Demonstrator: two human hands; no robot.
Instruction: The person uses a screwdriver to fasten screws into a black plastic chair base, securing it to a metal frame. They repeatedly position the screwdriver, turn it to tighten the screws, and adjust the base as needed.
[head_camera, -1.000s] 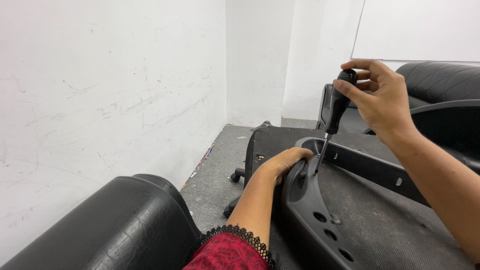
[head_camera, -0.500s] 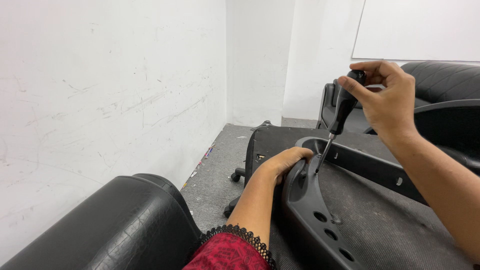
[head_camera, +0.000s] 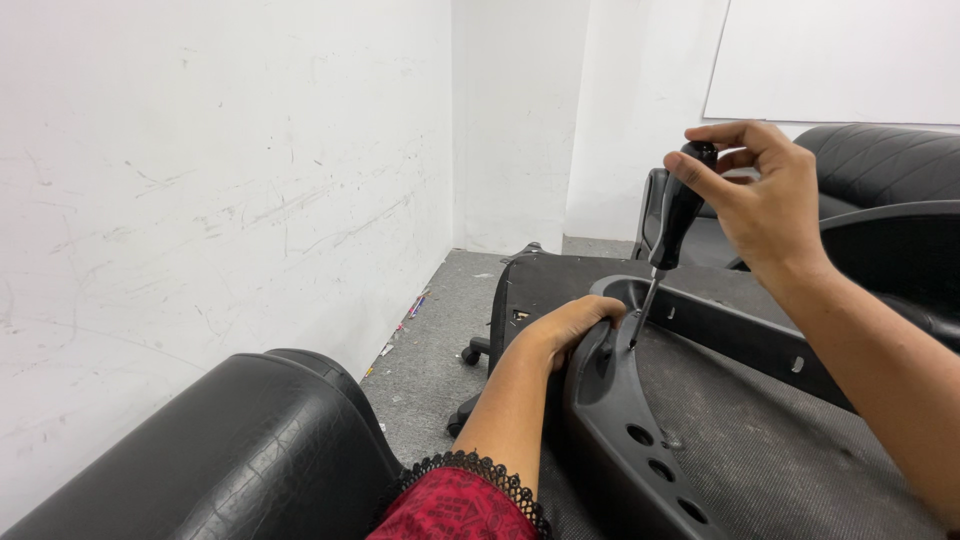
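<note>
Screwdriver (head_camera: 672, 222): handle of smooth black plastic with a slight gloss, gripped at the top by the right hand (head_camera: 765, 195); shaft of thin bright metal. Armrest bracket (head_camera: 615, 420), near centre, under the left hand (head_camera: 570, 328): moulded black plastic, matt, finely textured, with round holes. Chair underside (head_camera: 760, 440), right: grey woven cloth, rough and fuzzy. Crossbar (head_camera: 740, 335): matt black plastic or coated metal, not distinguishable. Cushion (head_camera: 240, 450), near left: black imitation leather, glossy, grained and creased. Sleeve (head_camera: 455, 505): red patterned cloth edged with black lace. Wall (head_camera: 200, 180), left: white paint, matt, scuffed and scratched. Floor (head_camera: 430, 345): grey concrete, rough and dusty.
</note>
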